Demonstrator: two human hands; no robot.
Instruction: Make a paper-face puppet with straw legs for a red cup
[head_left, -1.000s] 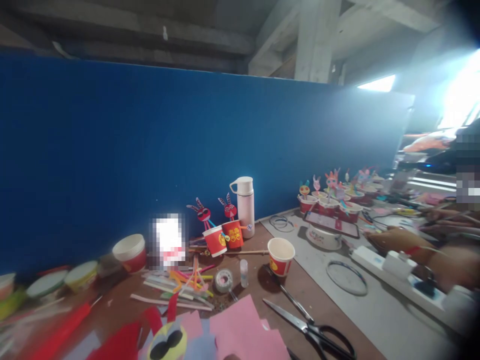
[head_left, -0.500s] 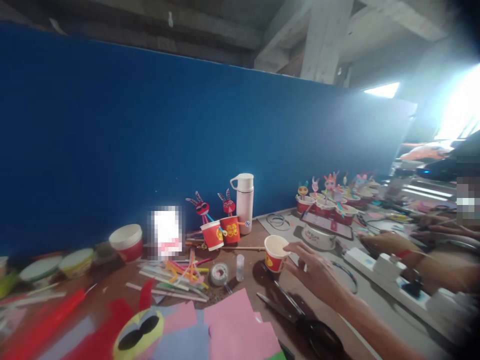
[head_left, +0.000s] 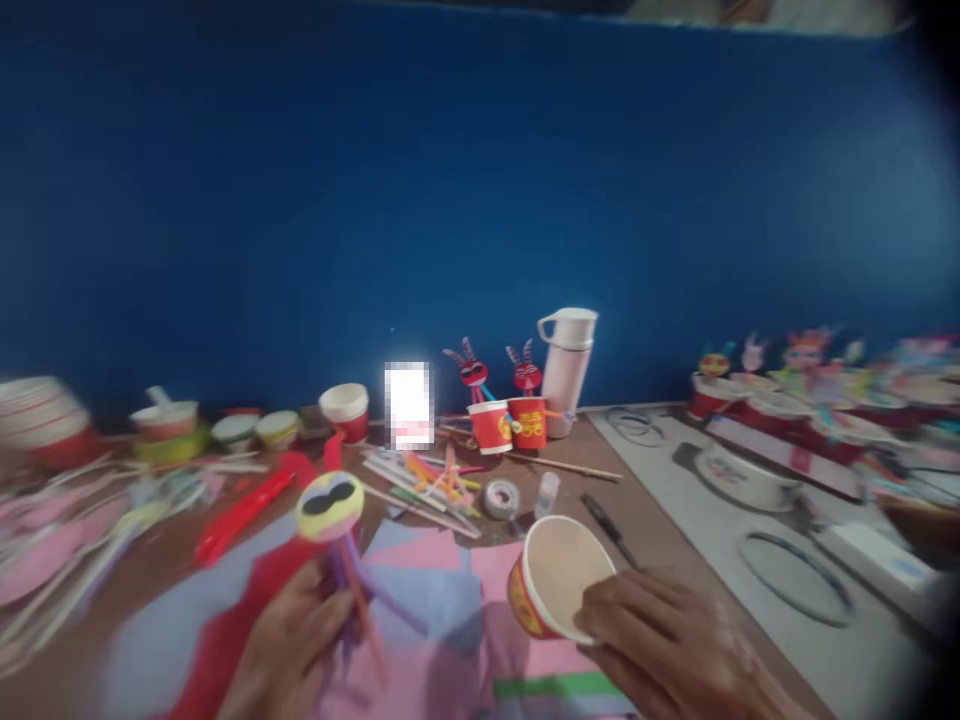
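Note:
My left hand (head_left: 296,625) pinches the stick legs of a paper puppet (head_left: 330,507), whose round yellow face has black eye shapes and red ears. Purple and orange-brown sticks hang below that face. On the right, my right hand (head_left: 660,625) grips the rim of a red and white paper cup (head_left: 566,570), tilted with its mouth toward me; the inside looks bare. Under both hands lie pink paper sheets (head_left: 499,600) and blue-grey paper (head_left: 420,610). Red paper (head_left: 232,630) lies beside my left wrist. Motion blurs both hands somewhat.
Colored strips (head_left: 420,485), a tape roll (head_left: 501,497) and a small clear bottle (head_left: 547,493) lie ahead. Two cup puppets (head_left: 491,425) stand by a white thermos (head_left: 570,375). Stacked cups (head_left: 45,425) are far left; a power strip (head_left: 877,560) is right. A blue partition (head_left: 450,200) stands behind.
My right hand has brought the paper cup from the table toward me and tilted it. My left hand has come into view holding the puppet. The view has turned left and down.

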